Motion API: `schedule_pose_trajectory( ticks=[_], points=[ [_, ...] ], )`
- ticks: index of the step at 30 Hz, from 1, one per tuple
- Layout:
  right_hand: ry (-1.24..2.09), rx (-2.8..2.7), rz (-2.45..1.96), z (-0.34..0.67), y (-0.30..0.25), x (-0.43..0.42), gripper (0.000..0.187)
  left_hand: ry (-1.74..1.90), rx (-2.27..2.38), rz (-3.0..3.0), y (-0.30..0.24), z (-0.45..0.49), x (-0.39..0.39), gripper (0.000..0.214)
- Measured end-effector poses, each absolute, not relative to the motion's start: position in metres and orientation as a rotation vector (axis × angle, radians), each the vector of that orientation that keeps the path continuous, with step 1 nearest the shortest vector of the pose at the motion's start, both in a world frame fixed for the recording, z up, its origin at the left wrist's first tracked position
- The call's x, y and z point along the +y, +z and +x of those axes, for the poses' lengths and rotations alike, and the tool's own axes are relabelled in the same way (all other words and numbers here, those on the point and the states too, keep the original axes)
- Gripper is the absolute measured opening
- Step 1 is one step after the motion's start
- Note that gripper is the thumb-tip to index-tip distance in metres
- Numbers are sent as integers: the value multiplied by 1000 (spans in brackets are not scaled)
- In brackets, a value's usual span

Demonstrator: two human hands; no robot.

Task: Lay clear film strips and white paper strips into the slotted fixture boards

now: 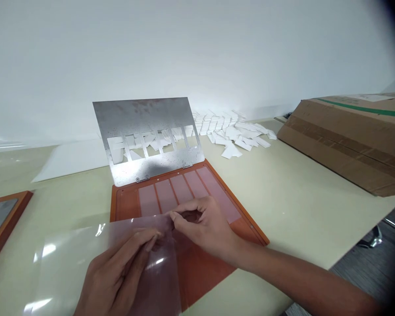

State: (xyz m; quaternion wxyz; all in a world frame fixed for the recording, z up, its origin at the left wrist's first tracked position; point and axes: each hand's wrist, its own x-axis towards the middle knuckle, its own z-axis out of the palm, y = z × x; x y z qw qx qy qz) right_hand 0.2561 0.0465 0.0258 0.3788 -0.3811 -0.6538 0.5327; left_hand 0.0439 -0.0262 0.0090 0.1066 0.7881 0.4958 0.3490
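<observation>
Both hands work on a clear plastic sheet (69,259) in front of an orange base board (204,281). Thumb and index finger of my right hand (207,226) pinch the sheet's upper right corner. My left hand (118,270) has its fingers closed at the sheet, left of and below that corner. Pinkish see-through strips (179,189) lie side by side in the board's recess; the sheet covers part of the board. A metal plate (148,114) with a row of rectangular openings stands tilted up, hinged to the board's far edge.
Loose white cut pieces (240,134) lie behind the plate, beside stacked white pieces (213,122). A large white sheet (75,158) rests at back left. One more orange board (23,206) is at far left. A cardboard box (345,145) sits near the table's right edge.
</observation>
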Motion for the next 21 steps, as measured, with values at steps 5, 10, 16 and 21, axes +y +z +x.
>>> schedule_pose_trajectory(
  ticks=[5, 10, 16, 21],
  points=[
    [1367, -1630, -944, 257, 24, 47, 22, 1091, 1436, 2403, 16, 53, -28, 22],
    [1266, -1733, -813, 258, 25, 44, 20, 1198, 1530, 2268, 28, 53, -27, 21],
    [1222, -1770, -785, 260, 29, 44, 19, 840, 1613, 2037, 46, 16, 9, 61],
    [1178, -1781, -721, 261, 29, 44, 16, 519, 1393, 1977, 47, -4, 26, 28]
  ],
)
